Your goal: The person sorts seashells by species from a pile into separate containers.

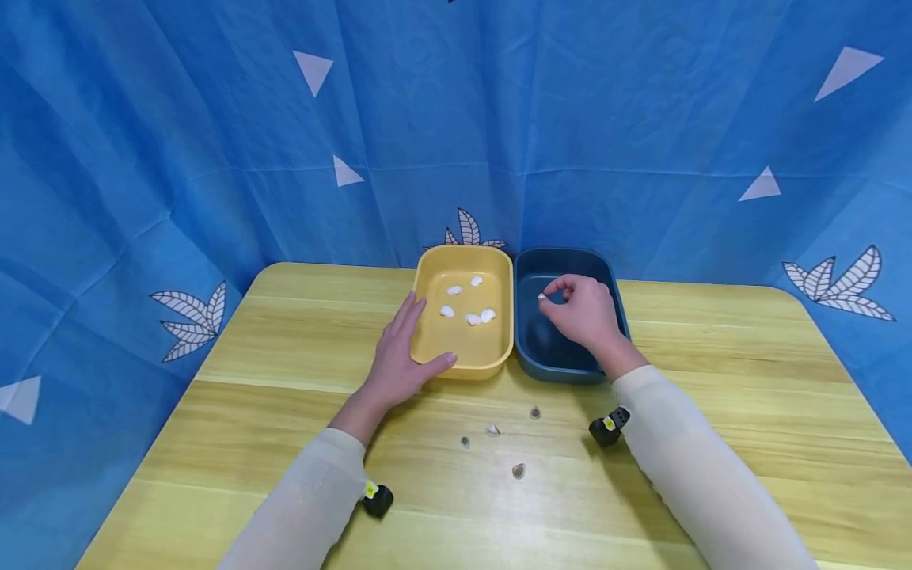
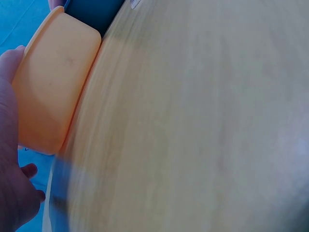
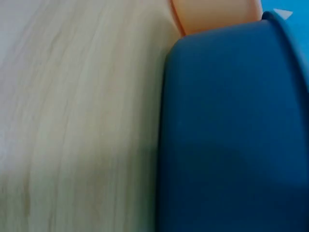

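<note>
From my remote feed, I see off-white long sleeves behind both grips: left sleeve point(image 1: 302, 487) behind the bare left hand point(image 1: 394, 362), right sleeve point(image 1: 701, 467) behind the bare right hand point(image 1: 584, 313). Inward at each cuff sits a small black unit, left point(image 1: 379, 502) and right point(image 1: 602, 433), marked yellow.

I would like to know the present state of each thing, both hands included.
Yellow bin: upright
Shells: five, white, in the yellow bin
Blue bin: upright
Loose pieces: four, scattered on the table
Left hand: fingers extended, at the yellow bin's rim
Right hand: pinching a small piece over the blue bin
</note>
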The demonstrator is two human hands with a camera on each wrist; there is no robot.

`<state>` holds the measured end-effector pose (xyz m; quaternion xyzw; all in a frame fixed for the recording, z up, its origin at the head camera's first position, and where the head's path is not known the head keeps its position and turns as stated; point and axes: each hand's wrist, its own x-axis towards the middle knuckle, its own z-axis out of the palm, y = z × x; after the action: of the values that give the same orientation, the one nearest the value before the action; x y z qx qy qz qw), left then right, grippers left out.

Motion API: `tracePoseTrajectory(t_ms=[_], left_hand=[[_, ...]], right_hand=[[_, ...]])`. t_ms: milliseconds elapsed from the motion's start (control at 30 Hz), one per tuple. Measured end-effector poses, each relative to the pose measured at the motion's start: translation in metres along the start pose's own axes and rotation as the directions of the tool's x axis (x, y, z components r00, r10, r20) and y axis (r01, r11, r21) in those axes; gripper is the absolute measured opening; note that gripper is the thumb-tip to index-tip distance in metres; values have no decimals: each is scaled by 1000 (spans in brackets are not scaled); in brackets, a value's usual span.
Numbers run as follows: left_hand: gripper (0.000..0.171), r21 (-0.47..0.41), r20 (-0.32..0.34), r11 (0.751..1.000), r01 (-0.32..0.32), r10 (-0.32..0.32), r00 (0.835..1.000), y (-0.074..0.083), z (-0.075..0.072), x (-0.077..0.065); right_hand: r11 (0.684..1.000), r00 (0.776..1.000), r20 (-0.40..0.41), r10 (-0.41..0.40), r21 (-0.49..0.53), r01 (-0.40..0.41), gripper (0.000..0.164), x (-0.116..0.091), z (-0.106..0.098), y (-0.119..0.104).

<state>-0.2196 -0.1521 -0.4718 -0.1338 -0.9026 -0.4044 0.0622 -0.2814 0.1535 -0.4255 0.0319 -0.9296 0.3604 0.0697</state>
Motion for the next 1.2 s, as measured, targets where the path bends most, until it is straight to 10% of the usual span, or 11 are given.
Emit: tracePoseTrajectory(t_ms=[900, 1200], left_hand=[[99, -6, 1, 1000, 13, -13, 1000, -2, 2, -1], [98, -3, 6, 1000, 27, -27, 1000, -1, 0, 0]], right_hand=[[999, 999, 5, 43, 9, -43, 19, 0, 0, 4], [995, 995, -30, -93, 21, 94, 13, -25, -15, -3]])
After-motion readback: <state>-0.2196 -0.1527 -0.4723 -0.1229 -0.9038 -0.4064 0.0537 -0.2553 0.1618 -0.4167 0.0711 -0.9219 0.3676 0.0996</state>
